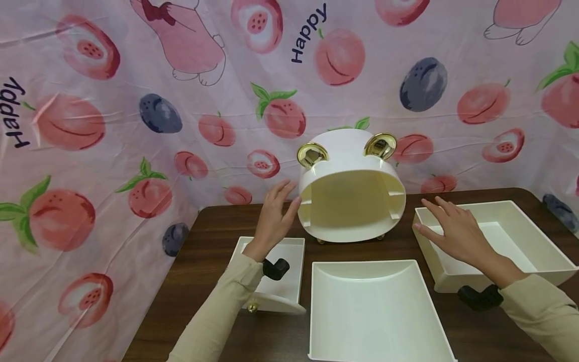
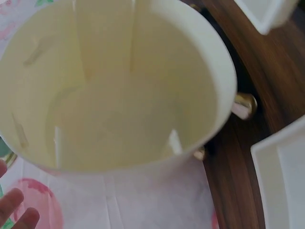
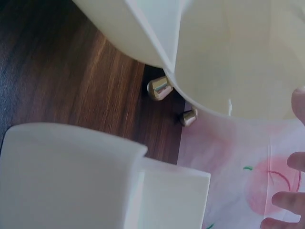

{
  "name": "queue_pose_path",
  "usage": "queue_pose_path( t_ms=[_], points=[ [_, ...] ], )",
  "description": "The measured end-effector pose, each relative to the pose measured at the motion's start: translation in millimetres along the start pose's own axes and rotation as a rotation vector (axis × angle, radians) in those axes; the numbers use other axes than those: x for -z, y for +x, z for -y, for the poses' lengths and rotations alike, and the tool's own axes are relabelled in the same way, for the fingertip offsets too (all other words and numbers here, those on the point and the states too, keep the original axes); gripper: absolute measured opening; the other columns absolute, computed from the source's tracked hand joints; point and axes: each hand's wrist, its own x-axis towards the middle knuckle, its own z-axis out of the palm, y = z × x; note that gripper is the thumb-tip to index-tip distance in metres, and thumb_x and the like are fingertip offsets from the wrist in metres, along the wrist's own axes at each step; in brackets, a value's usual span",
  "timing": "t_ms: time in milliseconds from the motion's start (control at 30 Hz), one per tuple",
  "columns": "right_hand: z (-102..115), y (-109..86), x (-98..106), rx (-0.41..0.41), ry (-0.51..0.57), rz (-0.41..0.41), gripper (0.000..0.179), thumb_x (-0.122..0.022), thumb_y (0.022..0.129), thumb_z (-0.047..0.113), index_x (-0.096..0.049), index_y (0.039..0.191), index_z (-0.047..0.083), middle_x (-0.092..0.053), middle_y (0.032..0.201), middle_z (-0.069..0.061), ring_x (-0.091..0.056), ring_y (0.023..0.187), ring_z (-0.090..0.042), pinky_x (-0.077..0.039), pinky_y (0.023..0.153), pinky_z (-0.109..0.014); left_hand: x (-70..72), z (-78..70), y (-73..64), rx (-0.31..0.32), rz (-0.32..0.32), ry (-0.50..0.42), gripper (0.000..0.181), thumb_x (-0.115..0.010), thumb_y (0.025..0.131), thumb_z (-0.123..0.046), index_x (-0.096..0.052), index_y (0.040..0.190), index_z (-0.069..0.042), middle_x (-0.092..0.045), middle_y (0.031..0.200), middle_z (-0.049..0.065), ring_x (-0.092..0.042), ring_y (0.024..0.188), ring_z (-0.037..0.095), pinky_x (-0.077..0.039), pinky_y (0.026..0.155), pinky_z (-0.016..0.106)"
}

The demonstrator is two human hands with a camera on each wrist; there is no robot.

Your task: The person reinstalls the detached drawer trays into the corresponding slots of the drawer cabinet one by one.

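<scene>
white, a wide drawer (image 1: 375, 314) lies nearest on the desk (image 1: 169, 311), below and between the fingers of the left hand (image 1: 273, 216) and right hand (image 1: 459, 234). behind the left fingers lies a small drawer (image 1: 289, 261), beneath the right ones a big drawer (image 1: 508, 239). all fingers are released, loosely spread. between the hands, just beside the left fingers, stands the gold-eared case (image 1: 346, 151). beyond the fingers hangs a printed cloth (image 1: 375, 60).

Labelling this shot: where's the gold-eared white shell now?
In the head view, the white shell stands just right of centre at the back of the wooden table, beyond the middle tray, with the fruit-print cloth behind it.
</scene>
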Motion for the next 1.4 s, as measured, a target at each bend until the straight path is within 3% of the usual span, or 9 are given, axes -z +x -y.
queue_pose_path(
  t_ms=[200,400,967,1400],
  points=[
    [6,-3.6,-1,0.050,0.011,-0.058,0.058,-0.063,0.080,0.033,-0.047,0.122,-0.004,-0.040,0.121,-0.034,-0.035,0.109,-0.048,-0.021,0.087,-0.061,-1.2,-9.6,7.1,-0.062,-0.016,-0.068,0.034,-0.055,0.087,-0.019,-0.055,0.120,-0.007,-0.046,0.124,0.013,-0.039,0.116,0.025,-0.030,0.093,0.042],
    [12,-6.0,-2,0.092,0.032,-0.100,0.048,-0.068,0.076,0.023,-0.054,0.113,-0.005,-0.045,0.117,-0.031,-0.040,0.104,-0.048,-0.026,0.084,-0.060,-4.2,-14.1,10.5,-0.071,-0.005,-0.097,0.035,-0.056,0.086,-0.018,-0.056,0.119,-0.007,-0.047,0.122,0.016,-0.041,0.113,0.026,-0.030,0.093,0.041],
    [22,-16.9,-1,0.082,0.072,-0.117,0.037,-0.069,0.074,0.012,-0.059,0.106,-0.003,-0.052,0.106,-0.022,-0.048,0.097,-0.039,-0.042,0.068,-0.055,-9.8,-25.6,23.7,-0.103,-0.002,-0.108,0.035,-0.060,0.084,-0.016,-0.058,0.118,-0.007,-0.048,0.120,0.016,-0.044,0.111,0.025,-0.032,0.092,0.040],
    [21,-19.8,1,0.090,0.078,-0.155,0.037,-0.070,0.072,0.011,-0.060,0.105,-0.002,-0.053,0.104,-0.020,-0.048,0.096,-0.038,-0.042,0.068,-0.054,-19.1,-34.1,30.4,-0.061,0.040,-0.135,0.034,-0.059,0.085,-0.017,-0.058,0.119,-0.008,-0.047,0.121,0.015,-0.039,0.115,0.026,-0.029,0.095,0.039]
  ],
)
